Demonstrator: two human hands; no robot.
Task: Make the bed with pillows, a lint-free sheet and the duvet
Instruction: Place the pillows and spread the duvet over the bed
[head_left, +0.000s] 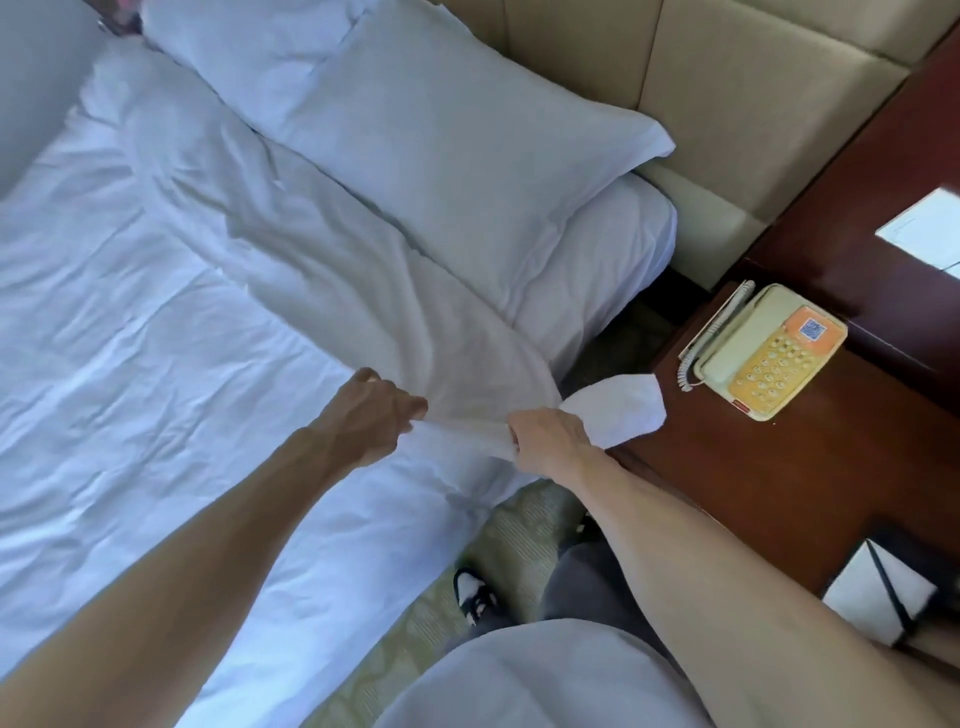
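A white duvet (171, 291) lies spread over the bed, wrinkled, with its top edge folded back below the pillows. My left hand (363, 418) grips the folded edge at the bed's side. Just to its right, my right hand (548, 441) clutches the duvet's corner, whose tip (618, 408) sticks out past my fingers over the nightstand. A large white pillow (447, 145) rests at the head of the bed, and a second pillow (249, 41) lies behind it. The white sheet (618, 244) shows on the mattress corner under the pillow.
A beige padded headboard (727, 83) runs behind the pillows. A dark wooden nightstand (753, 467) stands right of the bed with a cream and orange telephone (763, 353). A white bag (872, 597) sits at its lower right. My shoe (475, 592) is on patterned carpet.
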